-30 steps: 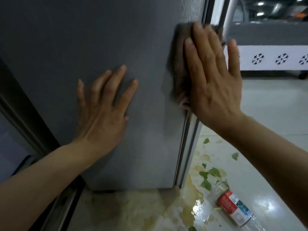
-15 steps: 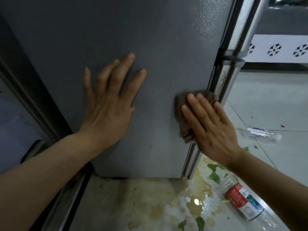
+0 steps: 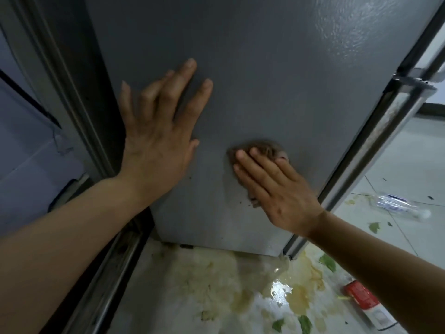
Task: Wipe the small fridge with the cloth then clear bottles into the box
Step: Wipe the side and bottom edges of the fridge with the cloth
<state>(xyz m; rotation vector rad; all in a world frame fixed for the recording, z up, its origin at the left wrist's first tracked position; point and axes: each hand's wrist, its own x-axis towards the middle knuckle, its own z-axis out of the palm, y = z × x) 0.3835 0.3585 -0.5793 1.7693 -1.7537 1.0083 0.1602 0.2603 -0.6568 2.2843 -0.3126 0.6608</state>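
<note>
While the left hand [image 3: 156, 141] lies flat with fingers spread on the grey side panel of the small fridge [image 3: 277, 80], holding nothing, the right hand [image 3: 277, 189] presses the brown cloth [image 3: 262, 149] against the same panel low down, fingers straight, pointing up-left. Cloth is bunched under the palm; long axis looks roughly along the fingers, mostly hidden. Clear bottle [image 3: 399, 206] lies on its side on the floor tiles [image 3: 397, 165], cap to the right. Red-labelled bottle [image 3: 366, 302] lies diagonally near the yellowish spill [image 3: 298, 292].
</note>
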